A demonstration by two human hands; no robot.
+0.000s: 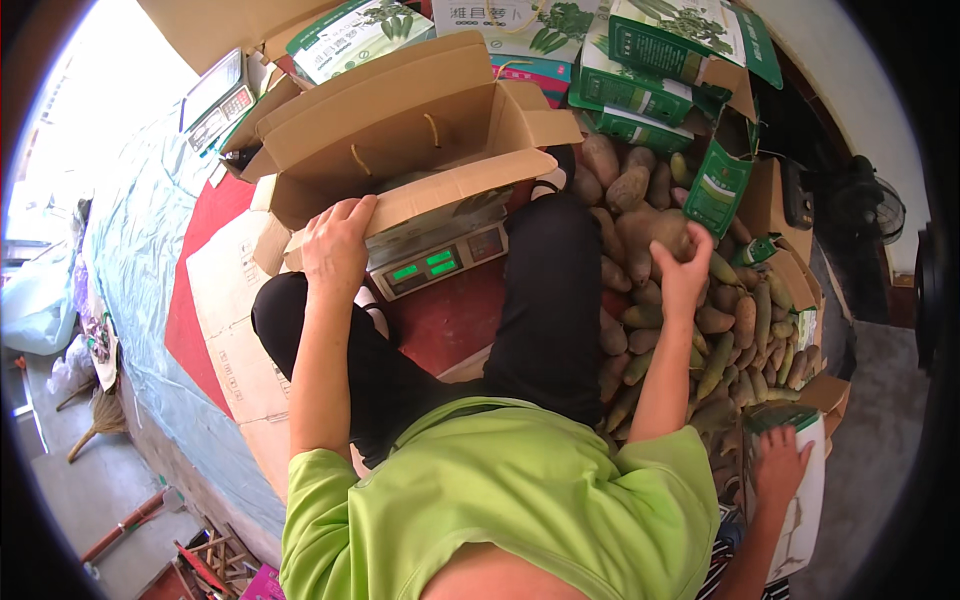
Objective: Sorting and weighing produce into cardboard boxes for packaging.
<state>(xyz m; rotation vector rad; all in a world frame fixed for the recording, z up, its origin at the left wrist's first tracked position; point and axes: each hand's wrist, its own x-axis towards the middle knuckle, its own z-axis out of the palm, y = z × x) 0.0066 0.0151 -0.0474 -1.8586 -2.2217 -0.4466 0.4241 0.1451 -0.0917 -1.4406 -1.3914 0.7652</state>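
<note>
A tall open cardboard box (400,140) with rope handles stands on a weighing scale (432,265) whose display glows green. My left hand (338,240) is closed over the box's near flap at its left end, fingers curled across the edge. To the right lies a pile of brownish and greenish root vegetables (745,320), some long and radish-like, others thicker. My right hand (684,268) hovers over that pile beside a large brown root (645,238), thumb and fingers curved but apart. I see nothing held in it. The box's inside is mostly hidden by its near flap.
Printed green-and-white cartons (640,90) are stacked behind the pile. A second scale (218,105) sits at far left, near blue plastic sheeting (150,260). Another person's hand (780,465) rests on a white carton (800,510) at lower right. A fan (872,200) stands at far right.
</note>
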